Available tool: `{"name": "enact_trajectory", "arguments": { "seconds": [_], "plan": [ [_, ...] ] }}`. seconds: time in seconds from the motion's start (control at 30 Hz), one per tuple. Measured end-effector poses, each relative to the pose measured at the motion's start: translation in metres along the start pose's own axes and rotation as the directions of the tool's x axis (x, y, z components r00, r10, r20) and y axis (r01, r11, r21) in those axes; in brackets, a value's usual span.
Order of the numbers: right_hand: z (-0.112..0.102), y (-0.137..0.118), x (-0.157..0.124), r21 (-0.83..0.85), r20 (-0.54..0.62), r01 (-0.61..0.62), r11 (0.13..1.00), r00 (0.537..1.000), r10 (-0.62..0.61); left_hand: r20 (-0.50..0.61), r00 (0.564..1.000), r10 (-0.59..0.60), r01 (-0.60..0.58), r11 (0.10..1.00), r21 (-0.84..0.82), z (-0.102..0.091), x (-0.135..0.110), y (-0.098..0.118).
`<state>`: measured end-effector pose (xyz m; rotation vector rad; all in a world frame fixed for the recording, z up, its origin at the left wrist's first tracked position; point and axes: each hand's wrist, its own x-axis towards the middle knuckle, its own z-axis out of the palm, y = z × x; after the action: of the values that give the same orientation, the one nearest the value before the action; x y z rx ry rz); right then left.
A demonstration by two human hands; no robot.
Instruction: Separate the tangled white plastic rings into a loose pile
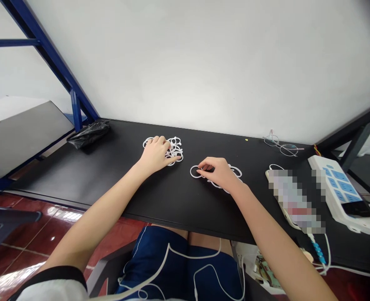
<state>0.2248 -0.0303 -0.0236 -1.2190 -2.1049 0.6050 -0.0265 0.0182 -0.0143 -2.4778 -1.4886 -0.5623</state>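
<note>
My right hand (218, 170) is above the black tabletop, with its thumb and forefinger pinched on a thin white ring (191, 172). Beneath and behind that hand are more white rings (236, 170), partly hidden by it. My left hand (156, 154) rests over a heap of similar white rings (176, 147), its thumb spread away from the other fingers. Several of these rings overlap and carry small knobs. The left palm hides part of the heap, and what lies under it cannot be seen.
On the right of the black table (172, 196) are glasses (280, 144), a phone (293, 200) on a cable and a white power strip (338, 188). A black plastic bag (89, 133) lies at the far left. White cables (163, 261) cross my lap.
</note>
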Motion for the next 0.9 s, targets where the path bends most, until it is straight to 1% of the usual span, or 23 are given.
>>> {"name": "enact_trajectory", "arguments": {
  "seconds": [0.07, 0.17, 0.3, 0.43, 0.5, 0.6, 0.8, 0.9],
  "plan": [
    [0.000, 0.000, 0.000, 0.000, 0.002, -0.003, 1.000, 1.000, 0.003, -0.046, 0.999, 0.005, -0.007, 0.999, -0.040, -0.002, 0.001, 0.002],
    [0.000, -0.002, 0.000, -0.007, 0.000, 0.008, 1.000, 1.000, -0.008, -0.150, 0.988, 0.025, -0.049, 0.986, -0.158, -0.006, 0.002, 0.006],
    [0.000, -0.003, -0.001, -0.003, -0.003, 0.012, 1.000, 1.000, -0.012, -0.212, 0.968, 0.134, -0.198, 0.928, -0.315, -0.006, 0.001, 0.012],
    [0.000, -0.002, -0.001, -0.012, -0.002, 0.014, 1.000, 1.000, -0.014, -0.308, 0.931, 0.197, -0.310, 0.873, -0.377, -0.002, -0.001, 0.017],
    [0.000, -0.003, -0.001, -0.017, -0.001, 0.014, 1.000, 1.000, -0.014, -0.339, 0.911, 0.233, -0.361, 0.848, -0.388, -0.001, -0.001, 0.019],
    [0.000, -0.003, -0.001, -0.027, 0.002, 0.009, 1.000, 1.000, -0.009, -0.343, 0.892, 0.293, -0.419, 0.818, -0.393, 0.000, -0.001, 0.020],
    [0.000, -0.003, -0.001, -0.028, 0.010, 0.022, 0.999, 1.000, -0.022, -0.300, 0.902, 0.310, -0.411, 0.831, -0.376, 0.000, -0.002, 0.021],
    [0.000, -0.001, -0.001, -0.012, 0.016, 0.035, 0.999, 0.999, -0.034, -0.243, 0.904, 0.352, -0.423, 0.820, -0.385, 0.000, -0.004, 0.025]
  ]
}}
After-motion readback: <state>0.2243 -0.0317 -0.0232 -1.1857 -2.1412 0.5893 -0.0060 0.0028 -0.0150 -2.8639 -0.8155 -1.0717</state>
